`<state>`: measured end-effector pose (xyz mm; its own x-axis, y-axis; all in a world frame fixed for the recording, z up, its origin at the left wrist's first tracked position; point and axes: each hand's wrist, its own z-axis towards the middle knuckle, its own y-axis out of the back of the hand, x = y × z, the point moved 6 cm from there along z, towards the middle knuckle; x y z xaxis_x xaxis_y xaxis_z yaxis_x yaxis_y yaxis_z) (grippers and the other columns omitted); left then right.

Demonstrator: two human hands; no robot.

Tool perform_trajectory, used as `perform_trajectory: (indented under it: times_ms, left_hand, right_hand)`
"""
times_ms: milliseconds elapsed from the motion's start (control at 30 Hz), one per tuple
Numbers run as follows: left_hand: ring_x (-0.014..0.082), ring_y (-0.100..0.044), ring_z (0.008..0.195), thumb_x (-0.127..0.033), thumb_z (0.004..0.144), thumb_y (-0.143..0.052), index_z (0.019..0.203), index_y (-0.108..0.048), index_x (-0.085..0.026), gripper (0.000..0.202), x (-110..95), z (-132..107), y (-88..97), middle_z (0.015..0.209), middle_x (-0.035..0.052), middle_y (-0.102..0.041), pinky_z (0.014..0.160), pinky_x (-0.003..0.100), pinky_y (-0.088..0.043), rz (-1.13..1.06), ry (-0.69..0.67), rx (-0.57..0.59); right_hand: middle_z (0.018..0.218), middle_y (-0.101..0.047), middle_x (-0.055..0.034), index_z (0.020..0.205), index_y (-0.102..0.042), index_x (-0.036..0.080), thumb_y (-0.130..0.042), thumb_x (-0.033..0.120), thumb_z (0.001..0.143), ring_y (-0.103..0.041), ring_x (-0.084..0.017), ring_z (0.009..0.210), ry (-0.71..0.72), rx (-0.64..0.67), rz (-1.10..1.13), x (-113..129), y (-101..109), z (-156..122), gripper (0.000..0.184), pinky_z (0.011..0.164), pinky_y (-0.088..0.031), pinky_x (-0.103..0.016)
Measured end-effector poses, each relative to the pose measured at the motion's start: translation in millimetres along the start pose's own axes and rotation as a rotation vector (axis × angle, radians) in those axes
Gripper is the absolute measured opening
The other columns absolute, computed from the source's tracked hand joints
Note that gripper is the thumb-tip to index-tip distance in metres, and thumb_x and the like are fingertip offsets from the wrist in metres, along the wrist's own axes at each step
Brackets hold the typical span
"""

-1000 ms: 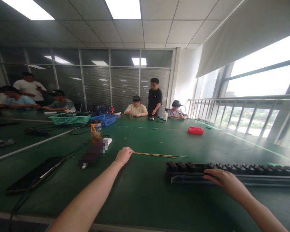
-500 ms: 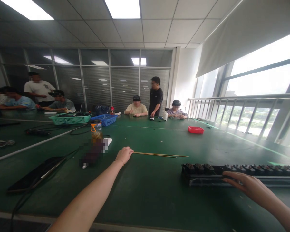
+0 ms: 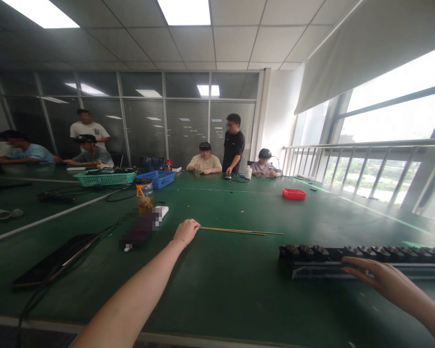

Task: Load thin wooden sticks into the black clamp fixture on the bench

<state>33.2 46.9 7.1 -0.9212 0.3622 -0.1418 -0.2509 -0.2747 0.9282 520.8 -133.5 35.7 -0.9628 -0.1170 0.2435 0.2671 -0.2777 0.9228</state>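
Note:
My left hand (image 3: 187, 231) is closed in a pinch on the near ends of thin golden rods (image 3: 239, 231), which extend to the right low over the green table. Their far ends lie apart, one reaching further than the other. At the right, my right hand (image 3: 371, 273) grips the near side of a long black rail (image 3: 319, 271), fingers over its top and thumb along its front. Several small dark blocks with metal parts (image 3: 368, 252) sit in a row along the rail, with a gap near my fingertips. The rail's right end is out of view.
A phone-like black device (image 3: 54, 261) with a cable lies at the left. Beyond it stand a jar (image 3: 145, 195), a green basket (image 3: 107, 179) and a blue basket (image 3: 157, 179). A red tray (image 3: 294, 194) lies further back. Several people are around the table's far side.
My right hand and the black rail have shifted slightly to the right together. My left hand and the rods stay nearly still. A person in white at the back has moved right.

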Motion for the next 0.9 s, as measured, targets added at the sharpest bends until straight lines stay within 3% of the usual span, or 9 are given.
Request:
perform_trajectory:
  times_ms: [233, 333, 433, 533, 633, 700, 767, 900]
  left_hand:
    - [0.0166, -0.052, 0.095, -0.029, 0.083, -0.041, 0.098, -0.062, -0.023, 0.027, 1, -1, 0.4, 0.099, 0.0030, -0.060, 0.081, 0.028, -0.042, -0.046, 0.045, 0.035]
    - [0.0164, -0.052, 0.093, -0.031, 0.082, -0.040, 0.092, -0.064, -0.022, 0.027, 2, -2, 2.2, 0.096, 0.0030, -0.060, 0.079, 0.028, -0.042, -0.048, 0.045, 0.028]
    - [0.0161, -0.052, 0.092, -0.032, 0.082, -0.040, 0.090, -0.065, -0.023, 0.028, 5, -3, 3.5, 0.094, 0.0028, -0.060, 0.078, 0.028, -0.042, -0.062, 0.044, 0.026]
    - [0.0164, -0.052, 0.090, -0.033, 0.081, -0.041, 0.088, -0.066, -0.023, 0.028, 7, -4, 4.3, 0.092, 0.0026, -0.060, 0.077, 0.028, -0.042, -0.079, 0.032, 0.015]
    - [0.0165, -0.052, 0.089, -0.034, 0.080, -0.042, 0.087, -0.067, -0.024, 0.028, 9, -5, 4.9, 0.091, 0.0024, -0.060, 0.076, 0.028, -0.042, -0.112, 0.016, 0.009]
    - [0.0163, -0.052, 0.089, -0.036, 0.080, -0.042, 0.087, -0.067, -0.024, 0.028, 10, -5, 5.3, 0.091, 0.0023, -0.060, 0.076, 0.028, -0.042, -0.141, 0.008, 0.015]
    - [0.0163, -0.052, 0.089, -0.036, 0.080, -0.042, 0.088, -0.067, -0.024, 0.029, 11, -6, 5.6, 0.091, 0.0025, -0.059, 0.076, 0.027, -0.041, -0.160, -0.001, 0.022]
    - [0.0167, -0.052, 0.086, -0.035, 0.079, -0.044, 0.087, -0.067, -0.024, 0.027, 12, -4, 4.9, 0.088, 0.0028, -0.059, 0.075, 0.028, -0.040, -0.164, -0.036, 0.019]
  right_hand:
    - [0.091, -0.065, -0.0111, 0.096, -0.065, 0.029, -0.051, 0.057, 0.065, -0.062, -0.022, 0.076, -0.128, 0.092, 0.035, -10, -6, 0, 0.044, 0.064, -0.045, -0.028]
    - [0.088, -0.065, -0.0131, 0.101, -0.063, 0.028, -0.051, 0.056, 0.066, -0.062, -0.020, 0.071, -0.089, 0.158, 0.075, -9, -6, 1, 0.046, 0.060, -0.045, -0.027]
    - [0.086, -0.065, -0.0139, 0.096, -0.065, 0.028, -0.052, 0.053, 0.067, -0.062, -0.019, 0.067, -0.017, 0.101, 0.059, 7, 7, 9, 0.040, 0.056, -0.044, -0.025]
    - [0.084, -0.066, -0.0107, 0.087, -0.067, 0.027, -0.045, 0.054, 0.072, -0.062, -0.019, 0.067, 0.023, -0.055, -0.034, 55, 25, 25, 0.038, 0.057, -0.044, -0.026]
    - [0.086, -0.065, -0.0062, 0.088, -0.064, 0.025, -0.033, 0.048, 0.081, -0.061, -0.018, 0.074, 0.161, -0.130, -0.075, 142, 25, 48, 0.039, 0.064, -0.044, -0.025]
    - [0.090, -0.064, -0.0035, 0.091, -0.062, 0.024, -0.031, 0.038, 0.084, -0.059, -0.015, 0.077, 0.351, -0.039, -0.093, 208, 2, 66, 0.035, 0.067, -0.043, -0.024]
    - [0.095, -0.063, -0.0029, 0.097, -0.060, 0.024, -0.031, 0.027, 0.086, -0.057, -0.014, 0.086, 0.464, 0.080, -0.211, 258, -33, 84, 0.031, 0.075, -0.042, -0.026]
    - [0.112, -0.054, -0.0065, 0.114, -0.049, 0.023, -0.042, 0.020, 0.082, -0.049, -0.018, 0.103, 0.482, 0.189, -0.292, 306, -99, 121, 0.033, 0.083, -0.040, -0.035]
